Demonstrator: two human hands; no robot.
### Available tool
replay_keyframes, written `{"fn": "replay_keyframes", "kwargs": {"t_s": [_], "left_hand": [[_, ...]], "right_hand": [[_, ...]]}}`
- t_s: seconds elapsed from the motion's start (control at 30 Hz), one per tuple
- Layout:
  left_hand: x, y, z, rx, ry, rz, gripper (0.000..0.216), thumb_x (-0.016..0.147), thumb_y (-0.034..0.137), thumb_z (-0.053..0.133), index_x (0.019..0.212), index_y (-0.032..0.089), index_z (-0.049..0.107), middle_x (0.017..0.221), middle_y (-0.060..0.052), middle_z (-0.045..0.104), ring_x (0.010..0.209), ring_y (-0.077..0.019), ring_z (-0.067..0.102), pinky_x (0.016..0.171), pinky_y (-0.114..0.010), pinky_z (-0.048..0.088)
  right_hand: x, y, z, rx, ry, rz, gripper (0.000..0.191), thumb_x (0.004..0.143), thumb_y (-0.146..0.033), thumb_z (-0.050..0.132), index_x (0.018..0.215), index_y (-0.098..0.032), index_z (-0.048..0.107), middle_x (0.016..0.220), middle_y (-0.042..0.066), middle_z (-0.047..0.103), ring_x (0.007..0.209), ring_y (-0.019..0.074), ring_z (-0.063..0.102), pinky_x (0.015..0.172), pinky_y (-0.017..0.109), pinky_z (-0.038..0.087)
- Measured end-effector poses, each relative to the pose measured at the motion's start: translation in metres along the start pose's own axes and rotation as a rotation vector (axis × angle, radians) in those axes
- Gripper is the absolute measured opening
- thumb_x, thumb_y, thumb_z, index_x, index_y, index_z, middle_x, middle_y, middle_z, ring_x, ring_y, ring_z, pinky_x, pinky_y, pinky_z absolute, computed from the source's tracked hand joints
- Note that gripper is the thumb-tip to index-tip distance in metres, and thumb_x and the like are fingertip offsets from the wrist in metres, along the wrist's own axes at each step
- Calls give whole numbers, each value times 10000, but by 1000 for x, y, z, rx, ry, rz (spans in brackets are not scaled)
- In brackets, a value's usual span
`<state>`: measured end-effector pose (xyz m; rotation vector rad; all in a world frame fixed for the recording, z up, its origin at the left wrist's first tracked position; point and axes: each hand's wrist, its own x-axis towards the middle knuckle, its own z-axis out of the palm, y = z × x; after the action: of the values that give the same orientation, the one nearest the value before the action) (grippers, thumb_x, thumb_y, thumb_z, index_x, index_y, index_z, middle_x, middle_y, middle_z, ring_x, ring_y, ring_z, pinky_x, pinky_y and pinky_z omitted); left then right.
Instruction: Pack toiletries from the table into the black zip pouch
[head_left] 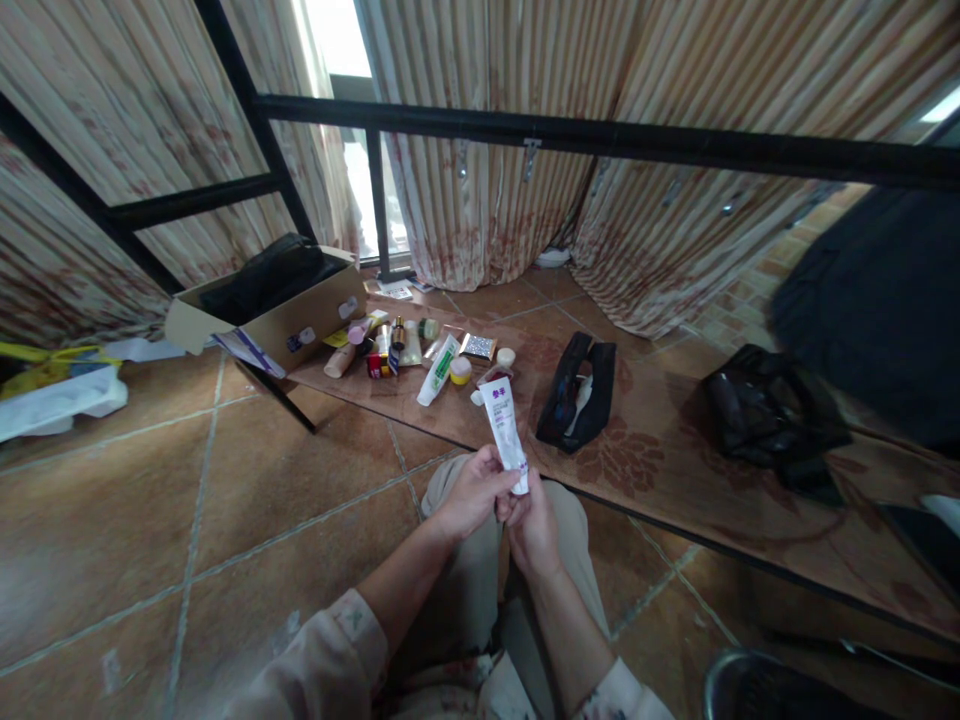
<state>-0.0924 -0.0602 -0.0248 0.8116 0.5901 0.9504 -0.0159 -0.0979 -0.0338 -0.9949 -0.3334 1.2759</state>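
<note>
Between my two hands, above my knees, is a white squeeze tube with purple print [504, 425], its lower end gripped and its printed end pointing away from me. My left hand [477, 492] is closed on the tube from the left, thumb across its lower part. My right hand [531, 520] is closed round the bottom end from the right. Just beyond lies a white and green tube [438, 372] on the low table [480, 437], beside a small yellow and white jar [460, 372]. An open black pouch [576, 392] with pale items inside stands to the right.
Several small bottles, a red box [379, 367] and a glittery case [478, 347] crowd the table's left part. A cardboard box [300, 315] holding black cloth stands at the far left end. A black bag [765, 405] sits on the right. A dark metal rail [600, 138] runs behind.
</note>
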Motion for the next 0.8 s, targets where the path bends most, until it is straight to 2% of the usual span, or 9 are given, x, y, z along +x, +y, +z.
{"fn": "replay_keyframes", "kwargs": {"t_s": [0.8], "left_hand": [[0, 0, -1, 8, 1, -12, 441, 718, 336, 767, 1005, 148, 491, 671, 36, 629, 339, -59, 482, 309, -173, 387]], "right_hand": [[-3, -3, 3, 47, 0, 24, 369, 798, -537, 616, 813, -168, 611, 601, -31, 572, 467, 85, 439, 429, 216, 332]]}}
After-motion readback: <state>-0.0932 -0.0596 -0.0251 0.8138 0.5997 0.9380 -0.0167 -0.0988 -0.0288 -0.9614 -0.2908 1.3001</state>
